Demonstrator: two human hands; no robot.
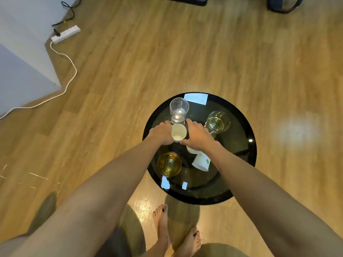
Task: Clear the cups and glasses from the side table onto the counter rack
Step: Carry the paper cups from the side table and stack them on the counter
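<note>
A round black glass side table (241, 151) stands on the wooden floor. A small white paper cup (178, 132) stands upright between my two hands. My left hand (161, 133) curls round its left side and my right hand (196, 135) reaches to its right side, thumb near the rim. An empty clear glass (179, 109) stands just behind the cup. A glass of pale yellow liquid (218, 122) stands at the right. A glass of amber liquid (169, 164) stands at the near left. A white paper cup with a green mark (201, 162) lies tipped under my right wrist, beside another white cup (192, 150) that is mostly hidden.
A white power strip (65, 34) with a white cable (71, 65) lies on the floor at the far left beside a grey wall corner (27, 62). Dark furniture (284, 4) stands at the top right. My bare feet (176, 232) stand just before the table.
</note>
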